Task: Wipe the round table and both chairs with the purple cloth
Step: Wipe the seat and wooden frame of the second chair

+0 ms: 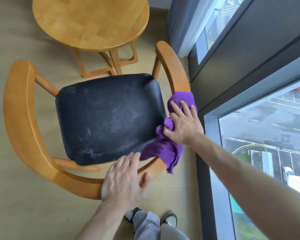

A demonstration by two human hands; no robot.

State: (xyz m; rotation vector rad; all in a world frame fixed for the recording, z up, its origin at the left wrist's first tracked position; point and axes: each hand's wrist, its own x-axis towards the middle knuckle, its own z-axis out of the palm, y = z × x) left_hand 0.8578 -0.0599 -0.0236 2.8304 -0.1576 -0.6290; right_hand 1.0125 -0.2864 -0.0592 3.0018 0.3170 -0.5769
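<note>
The purple cloth (164, 149) lies bunched and draped over the curved wooden rail of the chair (21, 118), on the rail's window side, running from the armrest end down toward the back of the rail. One fold hangs off the outer edge of the rail, and another touches the corner of the black seat (107, 118). The right hand (184, 125) lies on top of the cloth with its fingers spread and nearly straight, pressing the cloth onto the rail; the thumb reaches into the folds on the seat side. The left hand (125, 179) rests flat on the same rail, at the back of the chair, fingers straight and close together with their tips just beside the cloth's lower edge; it holds nothing. The black seat sits inside the rail and shows pale smears and streaks across its surface. Beyond the chair's front edge stands the round table (90, 21), wooden, its crossed legs visible near the seat. On the chair's right runs a dark-framed window (249, 66) with a curtain (185, 23) at its far end. Behind the chair's back, the person's grey trousers (149, 226) and shoes (170, 219) show above the tan floor (10, 213)
</note>
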